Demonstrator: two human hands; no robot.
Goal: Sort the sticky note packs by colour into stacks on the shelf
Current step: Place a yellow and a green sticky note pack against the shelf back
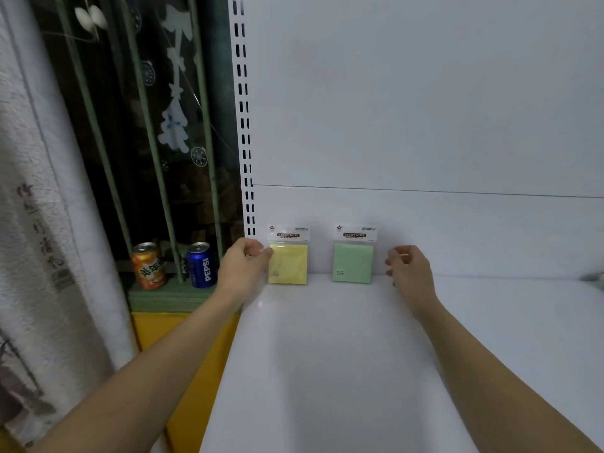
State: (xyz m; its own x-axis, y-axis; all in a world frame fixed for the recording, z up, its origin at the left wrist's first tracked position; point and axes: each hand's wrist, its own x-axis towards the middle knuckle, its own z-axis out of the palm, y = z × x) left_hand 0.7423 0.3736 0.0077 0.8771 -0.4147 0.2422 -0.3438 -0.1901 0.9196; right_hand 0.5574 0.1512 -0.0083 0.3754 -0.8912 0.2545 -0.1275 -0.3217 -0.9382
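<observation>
Two sticky note packs stand upright against the back panel of the white shelf (327, 354). The yellow pack (289, 264) is on the left and the green pack (353, 263) is a little to its right, with a gap between them. My left hand (243, 268) is at the yellow pack's left edge, its fingertips pinched on the upper left corner. My right hand (408, 271) hovers just right of the green pack with fingers loosely curled, holding nothing and not touching the pack.
A slotted white upright (243, 125) marks the shelf's left end. Beyond it, on a green sill, stand an orange can (148, 266) and a blue Pepsi can (202, 264). A curtain hangs at far left. A blurred object (593, 277) lies at the shelf's right edge.
</observation>
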